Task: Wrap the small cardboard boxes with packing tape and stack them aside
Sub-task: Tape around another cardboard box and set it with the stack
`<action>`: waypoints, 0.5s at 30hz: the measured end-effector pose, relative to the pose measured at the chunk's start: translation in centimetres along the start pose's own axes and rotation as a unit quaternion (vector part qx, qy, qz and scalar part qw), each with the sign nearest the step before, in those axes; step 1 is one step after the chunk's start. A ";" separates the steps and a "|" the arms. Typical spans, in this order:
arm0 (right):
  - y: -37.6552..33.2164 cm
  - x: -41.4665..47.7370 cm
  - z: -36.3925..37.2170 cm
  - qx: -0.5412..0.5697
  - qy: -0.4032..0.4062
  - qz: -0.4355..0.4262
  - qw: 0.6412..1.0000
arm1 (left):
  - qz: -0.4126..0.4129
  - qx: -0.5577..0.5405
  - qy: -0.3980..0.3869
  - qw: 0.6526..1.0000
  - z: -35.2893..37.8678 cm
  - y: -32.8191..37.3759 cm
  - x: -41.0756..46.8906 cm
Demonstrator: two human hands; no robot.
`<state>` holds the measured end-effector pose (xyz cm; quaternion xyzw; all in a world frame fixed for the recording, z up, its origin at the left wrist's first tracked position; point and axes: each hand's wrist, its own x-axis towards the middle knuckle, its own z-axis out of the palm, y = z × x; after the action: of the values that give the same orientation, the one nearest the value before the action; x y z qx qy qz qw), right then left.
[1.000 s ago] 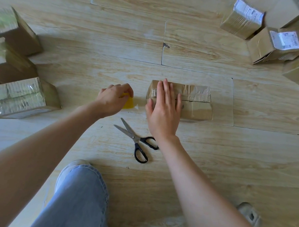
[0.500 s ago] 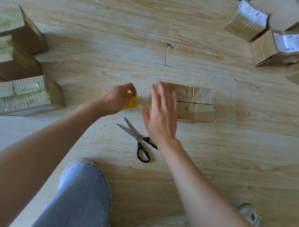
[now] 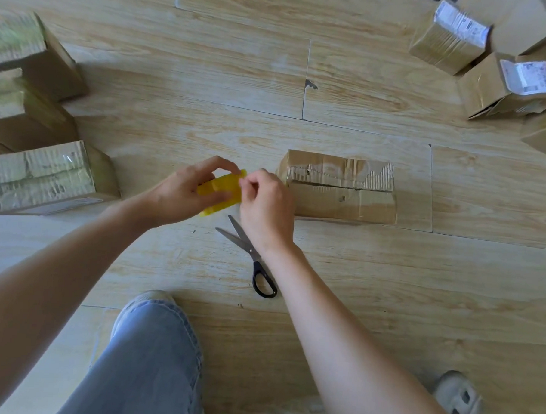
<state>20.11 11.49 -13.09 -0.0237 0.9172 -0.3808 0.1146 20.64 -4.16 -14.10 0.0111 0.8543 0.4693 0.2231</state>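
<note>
Wood floor (image 3: 387, 274): boxes (image 3: 341, 194), scissors (image 3: 253, 256).

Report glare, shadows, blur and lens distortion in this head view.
Head view: soft daylight; tape glare on the wrapped box at left; faint shadow under the centre box; labelled boxes top right lean outward, wide-angle distortion; left hand, right hand, yellow tape roll sharp.

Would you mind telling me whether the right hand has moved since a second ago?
Yes. The right hand left the cardboard box and went leftward to the yellow tape roll.
</note>
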 end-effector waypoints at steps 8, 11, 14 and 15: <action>1.1 0.6 -3.8 0.038 0.047 0.002 0.998 | -0.046 -0.071 -0.039 0.996 -1.6 0.2 -0.3; 1.0 0.2 -4.6 0.071 0.071 -0.002 0.995 | -0.070 0.020 -0.006 0.997 -1.8 0.7 0.5; 0.9 -0.3 -5.4 0.100 0.087 -0.004 0.991 | -0.129 0.061 0.024 0.989 -1.7 1.0 1.3; 1.1 -0.4 -5.7 0.109 0.101 0.003 0.989 | -0.123 0.051 0.014 0.991 -1.8 0.9 1.4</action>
<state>19.19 16.29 -9.86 0.0300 0.8773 -0.4784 0.0242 18.50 -4.79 -13.03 -0.0895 0.8749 0.3942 0.2666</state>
